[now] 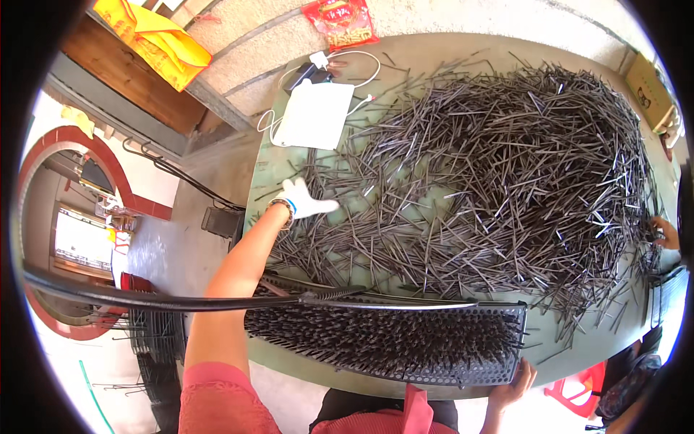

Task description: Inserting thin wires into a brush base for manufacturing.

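My left hand (307, 201), in a white glove with a bracelet at the wrist, reaches over the left part of the table with its fingers apart. It is over loose thin dark sticks and holds nothing that I can see. In front of me at the table's near edge lies a long black perforated tray (454, 377), with many short dark sticks (390, 336) standing in its holes. My right hand (515, 383) grips the tray's near right corner; part of its fingers is hidden. Beyond the tray spreads a large heap of dark sticks (535, 159).
A white sheet-like thing (316, 116) with cables and a black adapter (309, 75) lies at the back left. Behind it is a red packet (341, 23). A dark bar (173, 300) crosses the view at left. Another person's hand (663, 233) is at the right edge.
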Demonstrator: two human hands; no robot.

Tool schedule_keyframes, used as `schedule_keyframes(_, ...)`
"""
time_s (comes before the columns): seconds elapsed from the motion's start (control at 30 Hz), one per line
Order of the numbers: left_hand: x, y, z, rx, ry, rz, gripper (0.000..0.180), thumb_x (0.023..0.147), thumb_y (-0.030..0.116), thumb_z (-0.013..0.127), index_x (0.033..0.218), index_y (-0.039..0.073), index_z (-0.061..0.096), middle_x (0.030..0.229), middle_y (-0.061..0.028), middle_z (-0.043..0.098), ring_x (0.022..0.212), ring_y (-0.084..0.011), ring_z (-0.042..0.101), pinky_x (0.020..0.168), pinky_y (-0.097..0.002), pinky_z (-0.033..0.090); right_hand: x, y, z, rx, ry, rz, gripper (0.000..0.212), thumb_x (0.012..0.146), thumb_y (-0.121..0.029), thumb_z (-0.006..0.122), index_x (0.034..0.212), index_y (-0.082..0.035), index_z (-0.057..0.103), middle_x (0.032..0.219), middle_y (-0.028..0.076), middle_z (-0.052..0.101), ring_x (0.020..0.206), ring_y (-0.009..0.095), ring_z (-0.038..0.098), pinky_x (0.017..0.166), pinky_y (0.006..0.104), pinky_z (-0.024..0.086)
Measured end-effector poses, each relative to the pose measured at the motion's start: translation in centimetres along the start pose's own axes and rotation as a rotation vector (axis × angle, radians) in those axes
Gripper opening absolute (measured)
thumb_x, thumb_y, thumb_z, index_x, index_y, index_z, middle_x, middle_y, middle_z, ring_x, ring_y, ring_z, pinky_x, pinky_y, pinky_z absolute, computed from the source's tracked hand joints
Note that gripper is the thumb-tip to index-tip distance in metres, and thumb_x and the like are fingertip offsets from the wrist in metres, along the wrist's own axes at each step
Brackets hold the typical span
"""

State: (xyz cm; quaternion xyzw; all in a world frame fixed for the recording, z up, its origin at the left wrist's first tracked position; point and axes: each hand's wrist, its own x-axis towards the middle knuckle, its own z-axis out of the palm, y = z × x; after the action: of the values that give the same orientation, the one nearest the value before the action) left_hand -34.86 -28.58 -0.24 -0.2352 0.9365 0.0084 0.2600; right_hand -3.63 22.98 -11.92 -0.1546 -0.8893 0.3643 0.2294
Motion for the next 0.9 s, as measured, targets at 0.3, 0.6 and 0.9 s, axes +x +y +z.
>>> schedule_keyframes(0.3,-1.3,3.5,0.7,0.184,0.055,0.341,0.092,0.061,0.039,0.08,0.132,0.002,0.034,0.123,-0.0265,0.045,0.109,-0.0415,0.056,0.093,-0.0442,0.049,0.7,-0.7,0.4,-0.01,0.032,-0.064,0.019,0.088,0.004,0.057,0.107,0.005,0.061,0.094,0.017,0.056,0.08,0.027,0.056,0.066,0.0335,0.046)
schedule_keyframes(0.6,1.2,2.1,1.4,0.012,0.156,0.218,0.063,0.059,0.03,0.074,0.109,-0.003,0.055,0.105,-0.0257,0.064,0.101,-0.038,0.063,0.087,-0.04,0.052,0.8,-1.1,0.6,0.013,0.053,-0.068,0.016,0.087,0.006,0.058,0.102,0.004,0.062,0.092,0.013,0.057,0.075,0.024,0.055,0.06,0.0314,0.043)
schedule_keyframes(0.9,2.8,-0.5,0.5,-1.061,0.013,0.401,0.035,0.07,0.016,0.073,0.095,-0.006,0.065,0.08,-0.0115,0.066,0.07,-0.0186,0.062,0.063,-0.0327,0.05,0.4,-0.3,0.3,-0.034,-0.008,0.029,0.026,0.078,0.003,0.059,0.104,0.005,0.06,0.098,0.012,0.055,0.086,0.024,0.057,0.075,0.032,0.048)
